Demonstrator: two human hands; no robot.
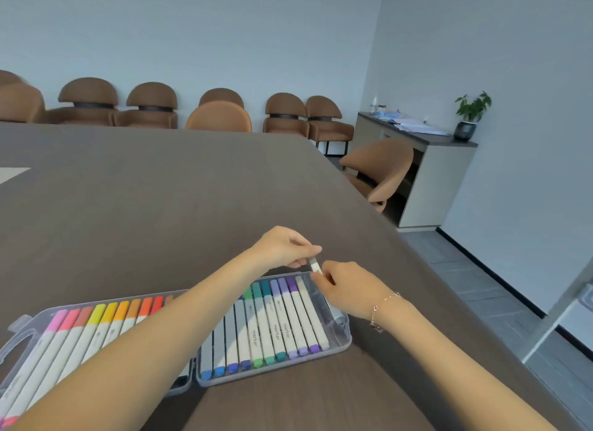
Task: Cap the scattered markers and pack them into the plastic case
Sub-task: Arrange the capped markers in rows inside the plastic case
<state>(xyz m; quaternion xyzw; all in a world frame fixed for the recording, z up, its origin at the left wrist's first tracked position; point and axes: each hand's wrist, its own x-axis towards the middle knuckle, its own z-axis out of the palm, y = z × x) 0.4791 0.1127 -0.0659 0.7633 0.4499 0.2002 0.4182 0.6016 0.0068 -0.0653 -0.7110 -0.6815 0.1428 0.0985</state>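
Head view shows this one's pretty much wrapped up, as far as I can tell. Starting at the left edge of the bench (160, 180), the plastic case (19, 331) lies open near the front edge, and its left half is packed with capped markers in pinks, reds, yellows and oranges (96, 324), all lined up side by side. The left forearm crosses over the middle of the case, so a few slots under it are hidden and I can't say if they're filled. Moving right, the right half holds the blues, greens and purples (276, 328), also capped and snug in a row, with a pale one at the far right end. I don't see any loose markers or caps lying on the bench, so the scattered stuff looks dealt with. What's left seems to be one last marker (315, 265), a whitish-grey one held just above the far right corner of the case. The left hand (284, 247) has its fingers curled and pinches the upper end of it between thumb and fingertips. The right hand (346, 286), the one with the bracelet, is curled too and pinches the lower end, right over the case's back wall. My guess is it's either a cap getting pressed on or the marker being dropped into the final slot, then the lid gets closed.
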